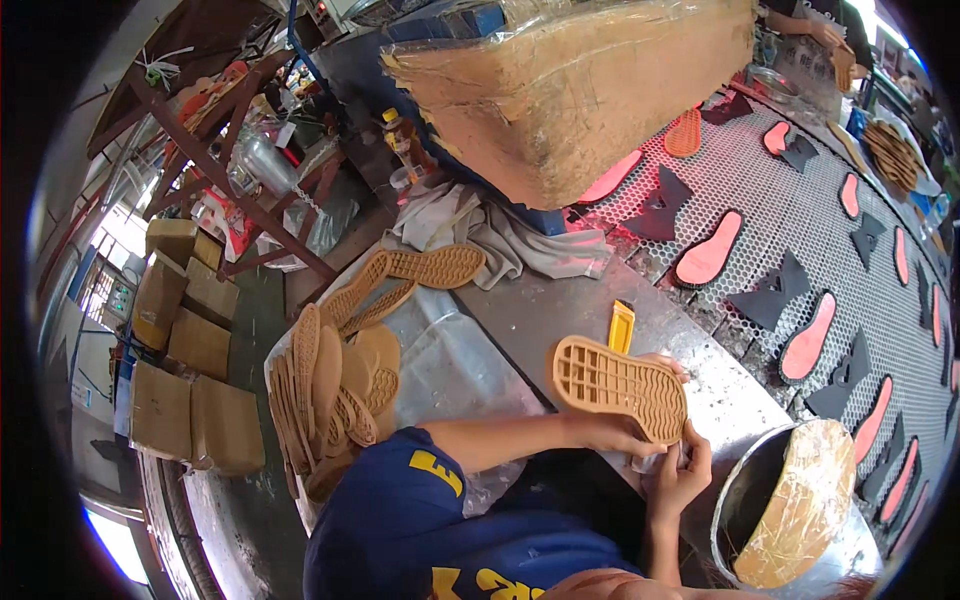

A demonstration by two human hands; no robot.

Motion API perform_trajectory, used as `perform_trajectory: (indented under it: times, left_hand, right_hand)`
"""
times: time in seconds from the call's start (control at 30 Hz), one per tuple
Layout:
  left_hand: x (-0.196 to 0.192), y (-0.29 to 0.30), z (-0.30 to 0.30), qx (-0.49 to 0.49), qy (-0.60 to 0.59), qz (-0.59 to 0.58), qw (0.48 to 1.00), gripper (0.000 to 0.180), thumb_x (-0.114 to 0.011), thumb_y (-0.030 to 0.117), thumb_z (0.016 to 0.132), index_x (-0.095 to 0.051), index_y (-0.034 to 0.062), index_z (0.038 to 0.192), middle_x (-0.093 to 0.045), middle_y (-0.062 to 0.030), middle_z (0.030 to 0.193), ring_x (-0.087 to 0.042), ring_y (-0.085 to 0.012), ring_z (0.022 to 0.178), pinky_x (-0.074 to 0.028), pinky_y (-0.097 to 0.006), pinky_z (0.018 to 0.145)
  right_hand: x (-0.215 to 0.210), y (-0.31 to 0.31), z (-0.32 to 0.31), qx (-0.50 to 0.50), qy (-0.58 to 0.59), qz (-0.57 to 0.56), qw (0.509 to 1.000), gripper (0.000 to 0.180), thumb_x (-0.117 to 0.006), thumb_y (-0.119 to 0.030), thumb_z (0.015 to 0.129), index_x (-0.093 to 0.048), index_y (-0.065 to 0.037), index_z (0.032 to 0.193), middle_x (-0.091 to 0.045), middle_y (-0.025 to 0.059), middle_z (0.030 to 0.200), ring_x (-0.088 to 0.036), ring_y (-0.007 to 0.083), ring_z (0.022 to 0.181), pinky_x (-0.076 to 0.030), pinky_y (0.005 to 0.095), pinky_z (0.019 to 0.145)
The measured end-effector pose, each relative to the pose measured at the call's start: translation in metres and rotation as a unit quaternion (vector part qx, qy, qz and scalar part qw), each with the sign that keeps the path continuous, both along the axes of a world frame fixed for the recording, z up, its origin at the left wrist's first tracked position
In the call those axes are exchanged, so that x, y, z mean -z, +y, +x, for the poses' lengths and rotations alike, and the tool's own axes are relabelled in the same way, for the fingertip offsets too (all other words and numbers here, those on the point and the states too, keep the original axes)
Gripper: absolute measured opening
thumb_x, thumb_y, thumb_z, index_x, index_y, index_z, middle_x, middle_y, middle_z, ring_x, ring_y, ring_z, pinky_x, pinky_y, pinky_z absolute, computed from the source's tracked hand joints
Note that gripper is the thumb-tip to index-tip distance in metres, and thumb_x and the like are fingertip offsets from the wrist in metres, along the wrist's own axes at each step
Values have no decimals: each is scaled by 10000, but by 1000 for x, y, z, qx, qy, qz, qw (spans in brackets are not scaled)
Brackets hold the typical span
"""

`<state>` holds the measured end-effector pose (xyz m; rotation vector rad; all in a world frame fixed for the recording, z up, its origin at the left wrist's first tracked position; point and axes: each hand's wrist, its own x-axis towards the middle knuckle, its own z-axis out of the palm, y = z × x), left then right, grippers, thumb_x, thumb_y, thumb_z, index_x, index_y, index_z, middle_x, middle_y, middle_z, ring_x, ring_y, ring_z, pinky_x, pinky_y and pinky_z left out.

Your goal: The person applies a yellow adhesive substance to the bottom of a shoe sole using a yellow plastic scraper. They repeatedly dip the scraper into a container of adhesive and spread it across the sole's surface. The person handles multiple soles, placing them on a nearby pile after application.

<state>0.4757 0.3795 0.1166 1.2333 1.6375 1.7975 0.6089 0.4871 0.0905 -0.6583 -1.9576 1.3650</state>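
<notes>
Over the metal table edge I hold a tan shoe sole, its gridded and wavy-grooved side facing up. My left hand is closed around it from below, with fingertips showing past its far edge. My right hand is closed at the sole's right end, its fingers on the rim. Just beyond the sole lies a yellow object with a dark end, like a box cutter. To the left, several matching tan soles lie piled on a plastic-covered surface.
A metal pot with a tan board across it stands close at the right. Beyond, a mesh conveyor carries pink-topped soles and black pieces. A big cardboard-covered block, grey cloth and cartons surround the table.
</notes>
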Motion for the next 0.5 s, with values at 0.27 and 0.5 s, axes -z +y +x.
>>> perform_trajectory:
  times: [0.27, 0.5]
  left_hand:
    - [-7, 0, 14, 4, -40, -51, 998, 932, -819, 113, 669, -231, 41, 1390, -426, -115, 1348, -402, -210, 1294, -305, -380, 1106]
    - [-6, 9, 16, -41, 46, -15, 998, 857, -852, 184, 667, -345, 9, 1336, -457, -115, 1277, -461, -208, 1201, -376, -346, 1033]
  right_hand:
    - [-1, 3, 7, 4, 3, 9, 1000, 196, -638, 9, 845, -631, 83, 1026, -644, 123, 883, -587, 155, 799, -477, 289, 733]
    - [7, 11, 10, 8, -7, 0, 1000, 246, -659, 31, 802, -642, 61, 1046, -651, 130, 877, -630, 175, 802, -493, 279, 735]
